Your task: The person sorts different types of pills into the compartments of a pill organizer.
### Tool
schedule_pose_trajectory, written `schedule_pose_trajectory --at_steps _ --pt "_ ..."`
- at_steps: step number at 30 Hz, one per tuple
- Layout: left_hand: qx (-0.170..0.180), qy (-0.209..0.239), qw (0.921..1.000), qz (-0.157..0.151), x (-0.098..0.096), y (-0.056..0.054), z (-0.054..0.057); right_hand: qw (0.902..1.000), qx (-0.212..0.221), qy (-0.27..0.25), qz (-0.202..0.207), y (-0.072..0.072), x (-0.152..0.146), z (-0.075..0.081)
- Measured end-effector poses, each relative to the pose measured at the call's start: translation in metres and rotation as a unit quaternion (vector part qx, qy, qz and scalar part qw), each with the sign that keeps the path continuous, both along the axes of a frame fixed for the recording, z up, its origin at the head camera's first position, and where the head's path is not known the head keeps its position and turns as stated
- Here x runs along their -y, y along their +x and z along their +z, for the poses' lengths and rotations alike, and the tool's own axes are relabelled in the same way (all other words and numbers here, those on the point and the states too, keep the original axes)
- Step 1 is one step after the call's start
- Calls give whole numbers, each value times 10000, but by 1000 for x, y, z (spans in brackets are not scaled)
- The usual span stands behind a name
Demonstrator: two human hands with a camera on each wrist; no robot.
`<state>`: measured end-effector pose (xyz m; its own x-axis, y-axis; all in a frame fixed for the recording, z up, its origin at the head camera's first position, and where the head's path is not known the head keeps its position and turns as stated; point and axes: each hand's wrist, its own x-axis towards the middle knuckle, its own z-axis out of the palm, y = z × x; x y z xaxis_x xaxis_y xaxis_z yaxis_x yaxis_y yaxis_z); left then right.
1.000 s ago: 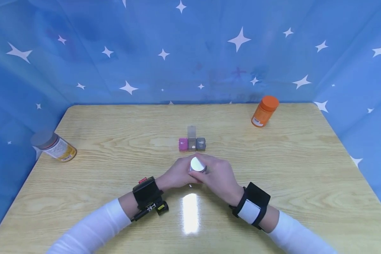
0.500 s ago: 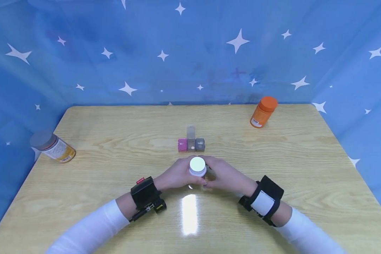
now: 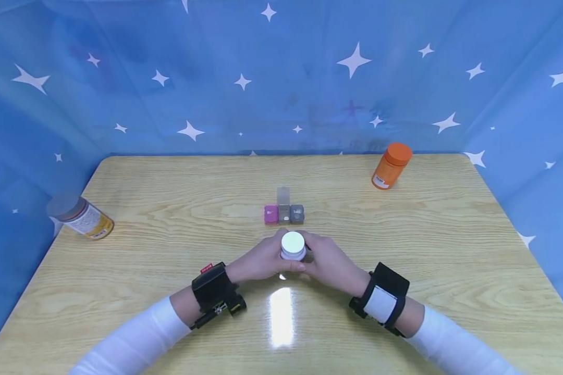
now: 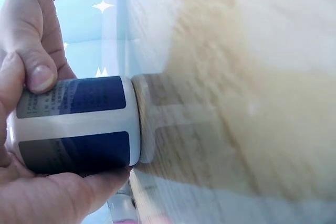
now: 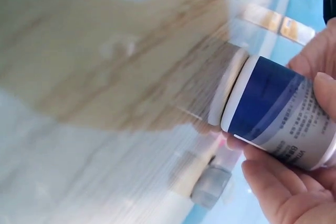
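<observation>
A white pill bottle (image 4: 73,121) with a dark blue and grey label stands on the tabletop, its white lid (image 3: 293,241) facing up. My left hand (image 3: 261,257) grips it from the left, thumb across the near side. On the other side, my right hand (image 3: 332,262) holds the bottle with bent fingers; its palm side is partly hidden in the head view. Just beyond the hands sits a small pill organizer (image 3: 271,214) with pink, grey and dark grey compartments. The middle compartment's lid (image 3: 283,196) stands open, and a white pill (image 3: 286,219) lies inside.
An orange bottle (image 3: 388,169) stands at the back right of the wooden table (image 3: 178,192). Near the left edge is a grey-capped bottle (image 3: 86,219) with a white and yellow label. A blue star-patterned curtain (image 3: 281,62) borders the table's back and sides.
My right hand has come off the top of the bottle and lowered to its right side, uncovering the lid. The left hand has kept its grip with little movement.
</observation>
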<state>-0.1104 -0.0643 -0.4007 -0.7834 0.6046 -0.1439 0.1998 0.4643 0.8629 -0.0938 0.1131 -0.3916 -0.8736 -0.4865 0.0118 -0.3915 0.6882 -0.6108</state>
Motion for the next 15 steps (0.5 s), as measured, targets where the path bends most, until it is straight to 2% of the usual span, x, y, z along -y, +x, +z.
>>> schedule_pose_trajectory --at_steps 4,7,9,11,13,15 --pt "-4 -241 9995 -198 7 -3 3 9999 113 -82 36 -1 1 1" --pt "-157 -646 9974 -291 18 -11 13 9995 268 -137 51 -2 2 1" --pt "-509 -883 9947 -104 26 -20 21 9991 388 -156 3 -3 2 2" --pt "-1065 -1085 9881 222 31 -31 24 9985 500 -183 -119 -4 1 3" --pt "-1662 -1307 9763 463 33 -42 21 9979 540 -243 -245 -5 -2 5" --pt "-2101 -1541 9638 575 32 -50 15 9977 469 -347 -334 -8 -8 8"
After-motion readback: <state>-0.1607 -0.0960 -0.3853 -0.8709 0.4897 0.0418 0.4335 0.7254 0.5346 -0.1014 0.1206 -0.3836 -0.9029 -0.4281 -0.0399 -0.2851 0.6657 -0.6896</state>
